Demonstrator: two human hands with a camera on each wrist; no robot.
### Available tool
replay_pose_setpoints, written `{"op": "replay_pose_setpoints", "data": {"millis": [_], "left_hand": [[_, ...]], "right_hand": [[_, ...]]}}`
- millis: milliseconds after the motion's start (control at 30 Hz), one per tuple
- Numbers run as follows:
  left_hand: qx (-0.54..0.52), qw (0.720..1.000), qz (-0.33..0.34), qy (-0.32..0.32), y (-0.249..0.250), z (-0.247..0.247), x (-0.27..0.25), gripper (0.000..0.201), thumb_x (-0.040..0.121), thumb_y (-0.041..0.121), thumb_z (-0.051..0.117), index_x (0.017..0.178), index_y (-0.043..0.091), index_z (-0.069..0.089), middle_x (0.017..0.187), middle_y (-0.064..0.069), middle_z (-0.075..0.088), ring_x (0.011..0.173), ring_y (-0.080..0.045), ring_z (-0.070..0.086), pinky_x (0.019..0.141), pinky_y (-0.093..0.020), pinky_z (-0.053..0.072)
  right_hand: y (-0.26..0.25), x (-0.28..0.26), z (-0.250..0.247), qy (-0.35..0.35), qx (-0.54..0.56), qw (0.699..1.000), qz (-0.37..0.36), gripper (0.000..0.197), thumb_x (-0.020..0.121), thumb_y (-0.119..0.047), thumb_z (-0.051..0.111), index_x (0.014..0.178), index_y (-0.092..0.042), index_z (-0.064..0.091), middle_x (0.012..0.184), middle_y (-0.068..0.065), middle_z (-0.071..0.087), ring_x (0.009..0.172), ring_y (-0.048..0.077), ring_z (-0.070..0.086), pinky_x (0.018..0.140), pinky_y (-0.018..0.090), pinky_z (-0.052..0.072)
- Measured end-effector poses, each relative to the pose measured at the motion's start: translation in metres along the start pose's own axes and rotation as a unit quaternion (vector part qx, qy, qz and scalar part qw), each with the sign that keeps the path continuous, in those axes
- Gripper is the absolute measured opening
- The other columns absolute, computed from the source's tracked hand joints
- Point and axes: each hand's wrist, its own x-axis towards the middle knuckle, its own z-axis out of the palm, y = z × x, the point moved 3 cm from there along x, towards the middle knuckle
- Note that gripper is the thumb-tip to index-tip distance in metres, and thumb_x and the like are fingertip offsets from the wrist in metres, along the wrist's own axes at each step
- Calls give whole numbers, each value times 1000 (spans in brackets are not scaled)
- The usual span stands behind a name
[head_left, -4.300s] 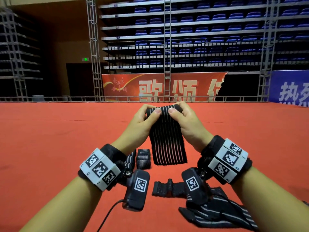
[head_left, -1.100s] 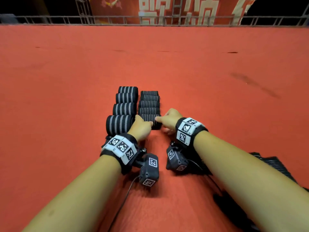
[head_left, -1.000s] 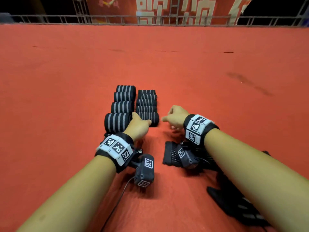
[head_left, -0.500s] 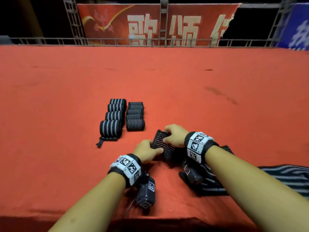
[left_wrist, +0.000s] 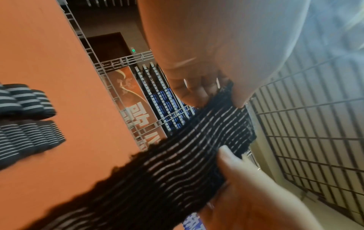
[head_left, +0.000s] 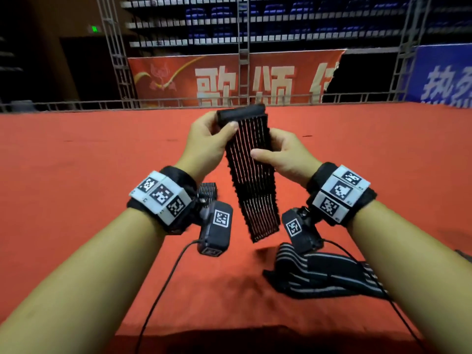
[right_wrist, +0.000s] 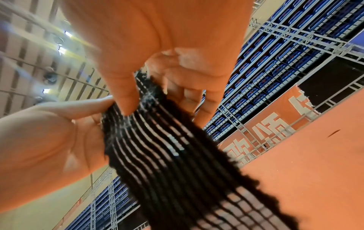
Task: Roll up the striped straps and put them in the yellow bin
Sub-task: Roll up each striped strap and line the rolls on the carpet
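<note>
I hold a black strap with thin pale stripes [head_left: 251,180] up in the air, unrolled and hanging down. My left hand [head_left: 224,125] pinches its top left corner, just under the thick dark end piece. My right hand [head_left: 265,149] pinches the right edge a little lower, thumb on the front. In the left wrist view the strap [left_wrist: 177,163] runs between both hands. The right wrist view shows the strap [right_wrist: 167,147] pinched by my right thumb and fingers. Rolled straps [left_wrist: 27,118] lie in two rows on the red surface. No yellow bin is in view.
A loose heap of unrolled striped straps [head_left: 321,274] lies on the red surface [head_left: 76,187] under my right wrist. Part of the rolled rows [head_left: 208,190] shows behind my left wrist. The surface's near edge [head_left: 229,335] runs along the bottom. Railings and banners stand far behind.
Both hands went from laying a roll by the rows to the loose heap, gripped a strap there and lifted it. It now hangs unrolled in the air. The head view has tilted up.
</note>
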Motion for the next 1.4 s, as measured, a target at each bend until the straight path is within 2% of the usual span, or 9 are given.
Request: {"op": "replay_pose_setpoints", "data": {"millis": [200,367,633,767,867,1033,1167,1267,1400], "left_hand": [[-39,998,39,29,67,-4,-4,8,101,-1,44,101,3,52,78,0,66,63,-2,68,59,-17,53],[-48,998,25,10,76,-5,-12,8,101,-1,44,103,4,51,86,-3,64,66,-4,69,61,-19,54],[-43,998,-48,-20,30,17,-42,18,98,-2,48,95,14,56,86,-3,63,71,-6,65,70,-25,55],[-76,992,-95,-36,6,41,-57,10,97,1,52,96,10,56,98,-23,64,92,-35,66,88,-56,54],[-100,986,-129,-47,-7,58,-65,7,88,11,58,95,9,56,109,-39,60,101,-54,62,88,-66,50],[-121,979,-153,-64,-22,83,-73,9,98,-2,47,105,1,53,88,-17,64,71,-24,70,64,-38,59],[-126,973,-173,-90,-32,113,-82,14,98,-3,45,109,0,53,80,-10,62,58,-12,68,53,-24,54],[-102,973,-172,-117,-43,141,-83,9,96,0,51,101,4,57,85,-4,63,71,-12,64,66,-27,52],[-113,965,-171,-161,-42,184,-81,11,95,-1,53,103,2,59,91,-11,66,80,-22,65,72,-32,55]], "right_hand": [[-10,-32,11,-47,-111,992,23,13,86,8,62,82,-5,61,68,11,61,56,15,54,56,27,44],[-12,-53,10,-10,-114,993,7,18,85,7,58,81,-10,60,69,10,62,63,25,55,62,38,46],[36,-82,-35,-33,-224,962,152,20,85,5,59,79,-14,58,72,9,62,63,23,54,63,36,46],[66,-107,-59,-30,-297,933,199,13,83,-9,69,77,-18,62,73,7,65,64,19,57,70,40,51],[80,-125,-65,-27,-341,913,224,12,79,-17,75,82,-16,64,68,-3,60,60,11,53,60,26,43],[108,-148,-58,-61,-407,871,270,19,80,-26,75,90,-15,62,73,-6,56,71,15,55,63,24,38],[117,-156,-62,-11,-333,906,262,21,83,-29,72,94,-16,59,76,-2,59,71,18,57,62,26,41],[97,-159,-72,87,-177,963,185,17,89,-28,67,92,-18,53,76,2,59,61,11,54,58,25,44],[64,-165,-104,230,-92,964,99,16,100,-17,50,85,-14,54,65,-2,52,46,1,49,48,19,41]]}}
